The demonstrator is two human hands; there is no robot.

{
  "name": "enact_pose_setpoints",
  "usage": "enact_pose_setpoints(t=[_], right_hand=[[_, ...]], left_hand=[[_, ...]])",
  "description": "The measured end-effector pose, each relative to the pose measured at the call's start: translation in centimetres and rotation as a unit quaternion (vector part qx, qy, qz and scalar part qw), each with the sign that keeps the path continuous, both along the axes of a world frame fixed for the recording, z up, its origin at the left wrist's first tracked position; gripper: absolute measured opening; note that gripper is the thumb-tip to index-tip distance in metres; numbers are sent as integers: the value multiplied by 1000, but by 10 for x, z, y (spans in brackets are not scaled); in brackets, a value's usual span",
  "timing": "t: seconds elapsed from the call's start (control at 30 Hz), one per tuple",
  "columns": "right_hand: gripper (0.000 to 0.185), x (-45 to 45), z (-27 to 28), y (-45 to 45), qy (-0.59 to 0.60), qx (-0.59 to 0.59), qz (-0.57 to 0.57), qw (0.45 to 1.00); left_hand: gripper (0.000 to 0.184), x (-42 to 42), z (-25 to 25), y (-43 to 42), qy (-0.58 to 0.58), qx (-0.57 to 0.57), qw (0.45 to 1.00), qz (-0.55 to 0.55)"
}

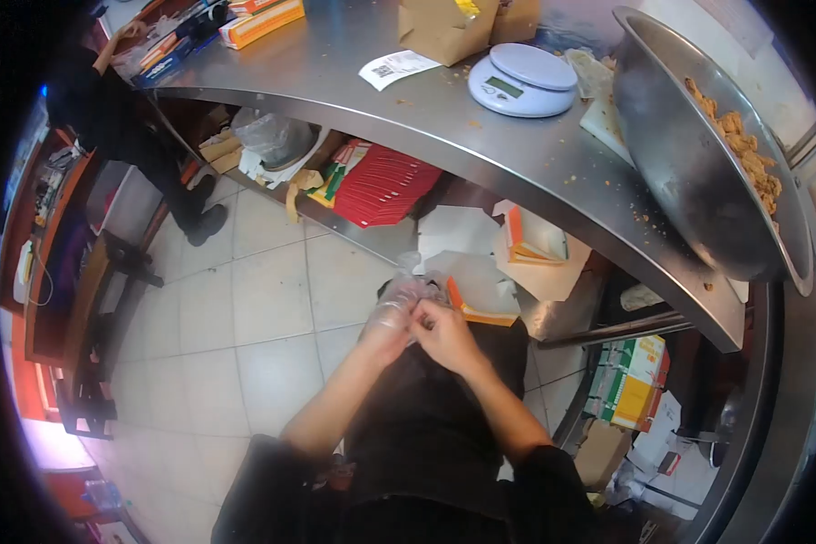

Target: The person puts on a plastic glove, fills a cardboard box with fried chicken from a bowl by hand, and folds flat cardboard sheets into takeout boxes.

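My left hand (pixel 393 317) is inside a clear plastic glove (pixel 408 288), held low in front of my dark apron. Against its wrist side, the fingers of my right hand (pixel 440 334) are bent together in a pinch at the glove's edge. My right hand looks bare. The fingers of my left hand are blurred under the crumpled plastic. Just beyond both hands lies an open white and orange carton (pixel 485 288), with another open carton (pixel 535 238) behind it on the lower shelf.
A steel counter (pixel 335 68) curves ahead, bearing a white scale (pixel 523 82), paper bag (pixel 444 29), receipt (pixel 397 68) and large steel bowl (pixel 689 154) of fried food. Red flat packaging (pixel 385 186) lies below. Another person (pixel 145 150) stands at far left.
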State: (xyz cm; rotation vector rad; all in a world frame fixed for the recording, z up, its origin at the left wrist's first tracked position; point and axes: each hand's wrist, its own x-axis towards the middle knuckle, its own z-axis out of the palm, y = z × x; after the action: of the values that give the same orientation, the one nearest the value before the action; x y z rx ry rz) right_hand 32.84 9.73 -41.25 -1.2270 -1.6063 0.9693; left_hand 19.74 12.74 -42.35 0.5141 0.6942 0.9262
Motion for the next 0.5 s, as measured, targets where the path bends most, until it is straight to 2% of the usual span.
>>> enact_pose_setpoints(t=[0.03,0.07,0.1,0.13,0.2,0.27,0.33,0.37,0.43,0.47,0.5], right_hand=[[11,0,2,4,-47,37,-12,998],[11,0,3,11,-41,43,-12,998],[10,1,3,17,-58,91,-26,994],[9,-1,2,20,-76,137,-41,987],[8,-1,24,21,-59,103,-59,991],[9,14,30,35,-42,68,-212,974],[8,32,40,48,42,7,-204,978],[8,28,44,51,77,18,-170,982],[7,6,64,49,136,20,-106,985],[8,-3,80,46,156,13,-75,985],[14,-6,91,45,211,-81,-6,974]], left_hand=[[31,1,-7,-8,-2,14,999,41],[39,5,-19,-16,72,53,994,67],[41,2,-4,-28,198,144,968,56],[44,-2,19,-42,317,230,919,42],[51,-33,50,-63,424,377,818,-96],[55,-54,127,-87,455,534,686,-194],[59,-72,160,-107,453,260,842,-133],[53,-65,157,-88,488,383,783,50],[38,-51,163,-31,521,484,677,189],[28,-49,169,-10,540,478,675,155],[21,-58,168,13,504,456,727,100]])
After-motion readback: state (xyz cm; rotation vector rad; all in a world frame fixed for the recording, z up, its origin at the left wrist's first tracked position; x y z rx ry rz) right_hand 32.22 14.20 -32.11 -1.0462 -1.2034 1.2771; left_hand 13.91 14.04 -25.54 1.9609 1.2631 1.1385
